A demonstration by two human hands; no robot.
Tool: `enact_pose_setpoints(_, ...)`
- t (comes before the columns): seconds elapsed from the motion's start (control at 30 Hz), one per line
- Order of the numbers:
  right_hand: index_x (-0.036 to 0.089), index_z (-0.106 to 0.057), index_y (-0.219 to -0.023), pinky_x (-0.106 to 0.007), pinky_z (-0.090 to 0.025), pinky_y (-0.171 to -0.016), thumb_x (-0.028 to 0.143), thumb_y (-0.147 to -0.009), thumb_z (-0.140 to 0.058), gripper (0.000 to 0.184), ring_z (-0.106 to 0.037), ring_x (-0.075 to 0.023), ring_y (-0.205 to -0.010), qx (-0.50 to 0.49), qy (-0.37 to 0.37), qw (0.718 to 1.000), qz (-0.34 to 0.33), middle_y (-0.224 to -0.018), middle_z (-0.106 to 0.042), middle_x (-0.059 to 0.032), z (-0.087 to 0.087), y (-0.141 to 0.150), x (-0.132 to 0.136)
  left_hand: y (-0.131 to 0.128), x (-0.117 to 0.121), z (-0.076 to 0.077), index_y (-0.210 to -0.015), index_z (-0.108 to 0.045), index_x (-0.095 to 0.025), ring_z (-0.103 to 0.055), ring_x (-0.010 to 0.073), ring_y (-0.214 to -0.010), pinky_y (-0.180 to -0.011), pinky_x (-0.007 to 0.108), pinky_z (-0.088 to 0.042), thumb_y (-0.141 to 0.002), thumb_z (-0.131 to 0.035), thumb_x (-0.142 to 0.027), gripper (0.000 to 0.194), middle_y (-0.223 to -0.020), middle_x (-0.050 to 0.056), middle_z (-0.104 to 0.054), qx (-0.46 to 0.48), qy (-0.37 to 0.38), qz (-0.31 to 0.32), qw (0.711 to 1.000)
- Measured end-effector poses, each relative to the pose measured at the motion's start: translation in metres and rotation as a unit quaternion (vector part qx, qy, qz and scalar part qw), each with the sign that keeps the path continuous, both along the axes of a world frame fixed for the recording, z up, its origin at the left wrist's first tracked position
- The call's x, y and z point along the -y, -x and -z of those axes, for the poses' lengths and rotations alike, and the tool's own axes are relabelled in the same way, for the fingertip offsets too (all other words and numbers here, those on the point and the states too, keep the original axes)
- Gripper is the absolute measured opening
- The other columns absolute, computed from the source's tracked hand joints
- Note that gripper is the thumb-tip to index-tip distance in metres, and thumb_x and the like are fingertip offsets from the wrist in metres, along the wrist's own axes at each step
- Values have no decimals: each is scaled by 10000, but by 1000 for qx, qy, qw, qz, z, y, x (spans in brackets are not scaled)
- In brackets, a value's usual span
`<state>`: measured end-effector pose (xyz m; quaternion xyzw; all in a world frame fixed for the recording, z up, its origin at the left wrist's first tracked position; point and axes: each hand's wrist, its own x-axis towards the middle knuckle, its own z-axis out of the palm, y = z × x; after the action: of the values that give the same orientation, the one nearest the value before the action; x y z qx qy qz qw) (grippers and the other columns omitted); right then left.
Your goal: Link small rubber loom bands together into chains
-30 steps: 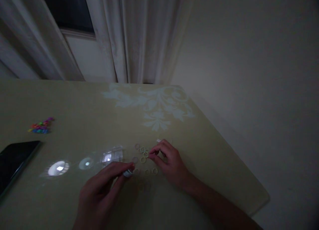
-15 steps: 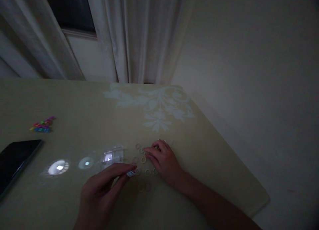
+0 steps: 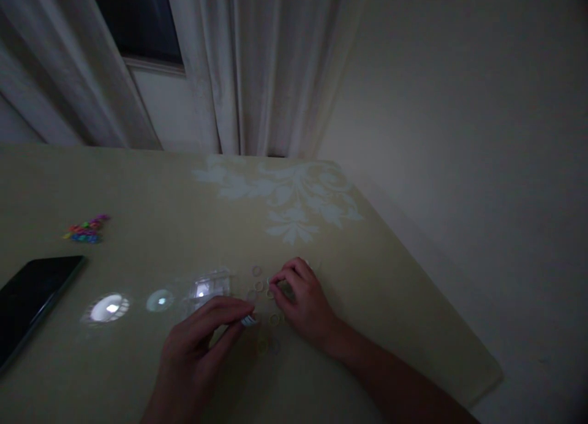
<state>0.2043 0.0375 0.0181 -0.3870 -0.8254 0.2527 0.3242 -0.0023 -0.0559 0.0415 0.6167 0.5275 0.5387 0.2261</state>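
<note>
My left hand pinches a small stack of pale rings with white and bluish stripes between thumb and fingertips. On its right, my right hand has thumb and index finger closed on a small pale ring at the tabletop, partly covered by the fingertips. Several thin, light rings lie loose around both hands, among them a pinkish ring, a pale ring and a yellowish ring. The dim light blurs their material.
A clear plastic case lies beyond my left hand on the table. Farther left are a dark phone and a pile of bright coloured pieces. Curtains hang behind the table; a wall stands on the right.
My left hand has shifted slightly right with the striped stack. The right fingertips have drawn together in a pinch, and some rings near them lie differently. The view has shifted slightly.
</note>
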Motion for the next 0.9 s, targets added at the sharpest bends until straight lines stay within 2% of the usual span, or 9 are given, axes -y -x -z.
enact_pose_setpoints(0.1,207,-706,-986,-312,-491,-844,258,-983,-679,58,-594,-184,-950,-111,74,990,-48,-999,-593,-40,-12,-1,10,-1,0,5,-992,-844,-313,-809,191,-835,-719,227,-655,-883,-735,-200,190,-940,12,-840,7,8,3,1000)
enact_pose_setpoints(0.23,224,-732,-988,-280,-479,-752,337,-984,-692,120,-565,-158,-859,-161,150,969,-113,-978,-587,-28,-25,-2,26,-3,1,11,-1084,-821,-319,-804,194,-850,-730,240,-652,-901,-741,-209,228,-989,23,-838,8,7,26,1000)
enact_pose_setpoints(0.33,226,-755,-975,-270,-476,-726,379,-976,-724,156,-562,-151,-840,-181,171,961,-116,-976,-584,-27,-28,-2,31,-5,0,8,-1032,-820,-326,-788,168,-836,-734,216,-634,-912,-729,-190,203,-923,4,-813,2,-6,50,999)
enact_pose_setpoints(0.43,232,-772,-1000,-267,-484,-720,414,-985,-727,188,-582,-154,-854,-178,158,964,-115,-987,-592,-31,-29,-6,26,-8,0,2,-992,-810,-311,-778,155,-823,-723,198,-629,-911,-733,-207,152,-897,-2,-794,14,6,44,999)
enact_pose_setpoints(0.53,229,-762,-1040,-294,-506,-781,385,-1014,-693,173,-609,-171,-899,-129,92,985,-69,-996,-607,-41,-29,-17,11,-10,1,-1,-1002,-802,-309,-802,158,-858,-752,193,-642,-916,-714,-217,154,-944,-4,-826,35,24,27,999)
enact_pose_setpoints(0.6,218,-752,-1032,-329,-510,-851,339,-1014,-694,134,-620,-191,-937,-53,34,997,-37,-990,-623,-50,-29,-28,-2,-9,3,1,-1001,-803,-318,-813,154,-856,-751,184,-644,-911,-716,-221,159,-949,-16,-841,39,35,16,999)
enact_pose_setpoints(0.63,214,-751,-1023,-344,-509,-870,324,-1006,-705,121,-622,-203,-952,1,15,999,-42,-993,-634,-56,-28,-34,-8,-9,4,2,-996,-805,-319,-816,156,-846,-744,185,-646,-907,-722,-232,149,-943,-17,-845,38,40,13,998)
enact_pose_setpoints(0.77,209,-745,-973,-368,-516,-909,281,-962,-751,73,-640,-230,-990,163,-5,983,-88,-1014,-668,-70,-24,-48,-21,-5,6,8,-963,-821,-290,-822,192,-848,-740,236,-669,-916,-734,-307,101,-941,14,-850,39,63,4,997)
enact_pose_setpoints(0.9,188,-715,-949,-403,-528,-927,191,-959,-664,53,-650,-261,-1014,216,-41,971,-96,-1045,-684,-114,-17,-46,-18,-2,5,10,-1021,-820,-325,-809,182,-905,-792,236,-657,-923,-736,-292,133,-995,-1,-843,15,48,9,999)
